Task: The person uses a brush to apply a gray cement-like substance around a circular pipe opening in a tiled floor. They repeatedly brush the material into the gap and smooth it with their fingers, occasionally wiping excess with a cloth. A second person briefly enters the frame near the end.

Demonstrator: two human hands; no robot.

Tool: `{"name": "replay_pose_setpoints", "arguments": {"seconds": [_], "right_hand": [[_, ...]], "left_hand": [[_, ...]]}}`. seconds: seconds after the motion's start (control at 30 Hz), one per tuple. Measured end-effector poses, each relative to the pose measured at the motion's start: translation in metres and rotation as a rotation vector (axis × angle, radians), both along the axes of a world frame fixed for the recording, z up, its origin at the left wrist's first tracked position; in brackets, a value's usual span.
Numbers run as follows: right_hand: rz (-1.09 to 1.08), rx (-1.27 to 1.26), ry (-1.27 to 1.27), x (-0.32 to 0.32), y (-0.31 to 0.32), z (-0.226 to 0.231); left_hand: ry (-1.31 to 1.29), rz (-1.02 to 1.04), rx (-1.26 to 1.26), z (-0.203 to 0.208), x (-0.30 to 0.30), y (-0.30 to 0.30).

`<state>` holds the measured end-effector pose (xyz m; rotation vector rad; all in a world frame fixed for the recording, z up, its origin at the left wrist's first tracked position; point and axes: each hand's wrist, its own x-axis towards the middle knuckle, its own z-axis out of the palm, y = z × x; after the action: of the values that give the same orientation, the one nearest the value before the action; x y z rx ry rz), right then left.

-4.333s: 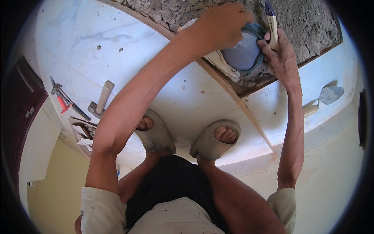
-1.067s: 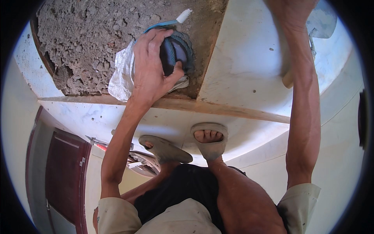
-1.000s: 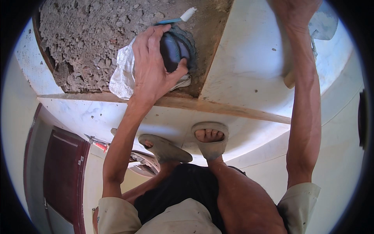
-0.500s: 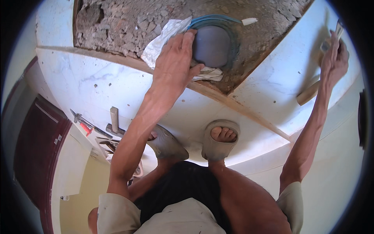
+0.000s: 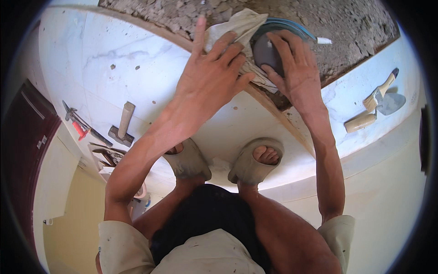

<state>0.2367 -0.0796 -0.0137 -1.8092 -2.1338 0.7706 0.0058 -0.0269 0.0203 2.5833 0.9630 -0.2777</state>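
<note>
My left hand (image 5: pixel 210 73) is spread, its fingers apart over a crumpled off-white cloth or sack piece (image 5: pixel 239 25). The cloth lies along the left side of a round, dark grey cover (image 5: pixel 261 52) set in the rubble. Over the cover's right part reaches my right hand (image 5: pixel 296 68), thumb and fingers apart; its fingers hide some of the surface. A blue, ring-like band (image 5: pixel 292 26) curves around the far side of the cover. On the white tile at right rest a paintbrush (image 5: pixel 381 91) and a trowel (image 5: pixel 391 103) with a wooden handle.
Broken rubble (image 5: pixel 356 27) fills a pit edged by cut tile (image 5: pixel 155 64). A short white piece (image 5: pixel 324 40) lies beside the blue band. At left are a hammer (image 5: pixel 124 121) and a red-handled tool (image 5: pixel 80 130). My sandalled feet (image 5: pixel 258 157) stand on the near tile.
My right hand has come from the far right, leaving the paintbrush on the tile, to the grey cover. The left hand has spread its fingers and shifted off the cover's edge.
</note>
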Motion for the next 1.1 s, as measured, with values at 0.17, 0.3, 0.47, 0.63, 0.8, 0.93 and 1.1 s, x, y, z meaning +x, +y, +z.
{"name": "replay_pose_setpoints", "arguments": {"seconds": [0.17, 0.3, 0.47, 0.63, 0.8, 0.93, 1.1], "right_hand": [[0.065, -0.063, -0.096, -0.008, 0.003, 0.002], [0.127, -0.103, -0.217, -0.009, 0.012, 0.005], [0.259, -0.193, -0.334, -0.01, 0.018, 0.014], [0.305, -0.21, -0.259, -0.006, 0.03, 0.009], [0.292, -0.197, -0.239, -0.003, 0.029, 0.006], [0.285, -0.165, -0.186, 0.0, 0.031, 0.007], [0.155, -0.071, -0.093, 0.01, 0.021, 0.018]], "left_hand": [[-0.003, -0.021, 0.008, 0.001, -0.003, -0.007], [-0.106, -0.094, -0.004, -0.005, -0.006, -0.012], [0.134, -0.184, -0.079, 0.012, -0.006, -0.007], [0.13, -0.139, -0.06, 0.013, -0.005, -0.008], [0.107, -0.106, -0.054, 0.014, -0.002, -0.004], [0.057, -0.061, -0.06, 0.011, 0.0, 0.005], [-0.004, 0.015, -0.191, 0.002, 0.007, 0.028]]}}
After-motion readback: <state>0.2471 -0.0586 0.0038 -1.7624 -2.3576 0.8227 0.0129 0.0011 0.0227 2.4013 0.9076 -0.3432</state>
